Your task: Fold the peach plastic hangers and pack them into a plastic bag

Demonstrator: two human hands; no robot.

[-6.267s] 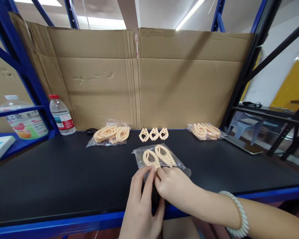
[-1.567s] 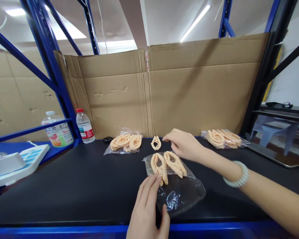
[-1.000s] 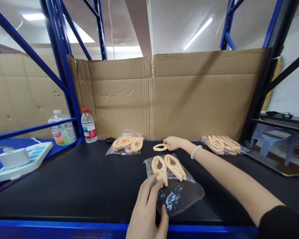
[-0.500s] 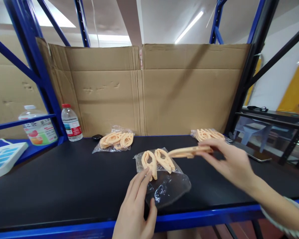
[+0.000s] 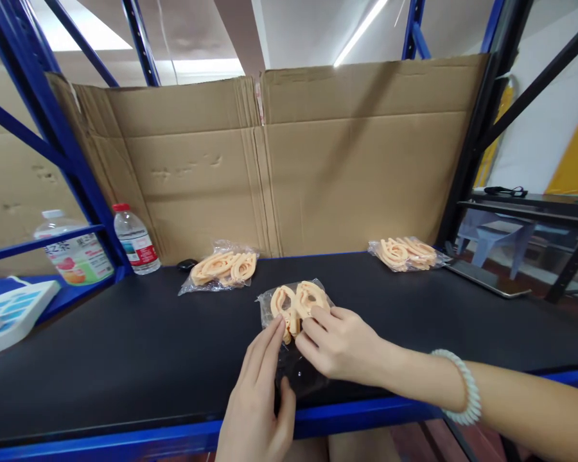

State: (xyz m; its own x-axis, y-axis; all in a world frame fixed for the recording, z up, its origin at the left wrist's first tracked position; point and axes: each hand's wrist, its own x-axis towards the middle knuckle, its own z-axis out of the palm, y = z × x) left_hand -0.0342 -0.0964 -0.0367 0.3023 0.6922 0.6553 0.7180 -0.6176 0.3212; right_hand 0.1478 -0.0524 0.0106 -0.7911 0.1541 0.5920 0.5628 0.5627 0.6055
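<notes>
A small clear plastic bag [image 5: 289, 359] lies near the front edge of the black shelf top [image 5: 125, 340], with several peach plastic clips [image 5: 296, 300] at its far end. My left hand [image 5: 257, 394] pinches the bag's near, open end, its fingers reaching up to the clips. My right hand [image 5: 340, 343], with a pale bead bracelet on the wrist, lies over the bag with its fingertips on the clips. The bag's middle is hidden under both hands.
Two more bags of peach clips lie at the back: one left [image 5: 224, 268], one right [image 5: 407, 252]. A cardboard wall [image 5: 270, 160] closes the back. A water bottle [image 5: 135, 239], a drink bottle [image 5: 74, 251] and a white device [image 5: 9, 311] stand left. A flat grey slab [image 5: 486, 279] lies right.
My right hand picked up the loose clips from the back of the shelf, carried them forward and now has them at the bag. My left hand stayed on the bag's open end.
</notes>
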